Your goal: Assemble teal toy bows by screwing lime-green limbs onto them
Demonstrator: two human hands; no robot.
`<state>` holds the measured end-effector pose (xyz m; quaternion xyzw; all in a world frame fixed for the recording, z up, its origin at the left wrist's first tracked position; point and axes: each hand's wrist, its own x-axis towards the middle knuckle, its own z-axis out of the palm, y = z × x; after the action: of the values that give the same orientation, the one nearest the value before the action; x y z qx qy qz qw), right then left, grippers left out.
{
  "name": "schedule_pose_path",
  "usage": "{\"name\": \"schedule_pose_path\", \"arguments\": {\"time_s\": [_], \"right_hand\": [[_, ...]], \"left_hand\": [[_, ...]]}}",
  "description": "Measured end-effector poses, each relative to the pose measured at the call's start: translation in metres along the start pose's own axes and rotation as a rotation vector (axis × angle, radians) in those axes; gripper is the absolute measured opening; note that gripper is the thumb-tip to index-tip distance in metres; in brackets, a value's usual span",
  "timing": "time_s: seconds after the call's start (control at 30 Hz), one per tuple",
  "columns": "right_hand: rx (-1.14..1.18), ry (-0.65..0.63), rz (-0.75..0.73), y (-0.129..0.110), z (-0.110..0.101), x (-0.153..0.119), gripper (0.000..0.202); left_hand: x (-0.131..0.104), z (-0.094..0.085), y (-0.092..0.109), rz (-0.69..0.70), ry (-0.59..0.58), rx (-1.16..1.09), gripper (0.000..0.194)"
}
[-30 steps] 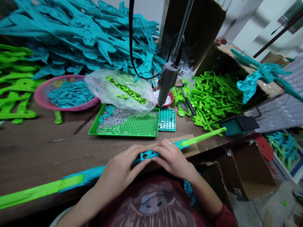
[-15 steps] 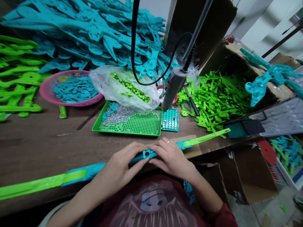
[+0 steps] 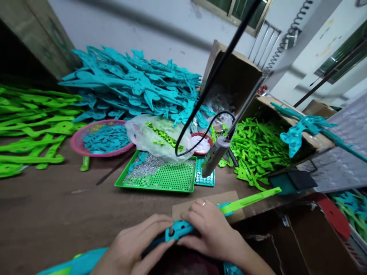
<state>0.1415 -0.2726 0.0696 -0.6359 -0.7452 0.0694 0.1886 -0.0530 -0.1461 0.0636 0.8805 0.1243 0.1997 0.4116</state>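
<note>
Left to right: your left hand [image 3: 134,246] is still pinching the teal-and-green plastic piece [image 3: 183,227] at the near table edge, fingers curled around it by the little hole. Your right hand [image 3: 208,229] clamps it just beside, same as a second ago. Only your head tipped up, so the hanging screwdriver [image 3: 215,157] shows over the green tray [image 3: 160,179].

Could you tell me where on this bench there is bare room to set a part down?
Bare wood lies left of the green tray, before the pink basket and green strips. Crowded: the teal pile behind, the loose green parts right, and both hands' teal piece.
</note>
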Motion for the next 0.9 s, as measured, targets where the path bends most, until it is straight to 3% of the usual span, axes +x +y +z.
{"name": "schedule_pose_path", "arguments": {"time_s": [0.17, 0.43, 0.67, 0.77, 0.9], "right_hand": [[-0.021, -0.073, 0.115, 0.002, 0.007, 0.004, 0.033], [0.100, -0.057, 0.143, 0.005, 0.002, 0.003, 0.028], [0.180, -0.055, 0.089, -0.010, -0.005, 0.000, 0.032], [0.244, -0.107, 0.159, -0.016, -0.004, -0.003, 0.029], [0.214, -0.165, 0.231, -0.012, 0.017, -0.002, 0.021]], "left_hand": [[0.007, 0.000, -0.010, -0.122, 0.000, 0.009, 0.026], [0.008, 0.009, -0.005, -0.077, 0.055, 0.077, 0.030], [-0.012, 0.008, 0.007, -0.080, 0.159, 0.144, 0.025], [-0.016, 0.005, 0.010, -0.193, 0.064, 0.095, 0.025], [-0.006, 0.011, -0.007, -0.364, -0.049, 0.067, 0.031]]}}
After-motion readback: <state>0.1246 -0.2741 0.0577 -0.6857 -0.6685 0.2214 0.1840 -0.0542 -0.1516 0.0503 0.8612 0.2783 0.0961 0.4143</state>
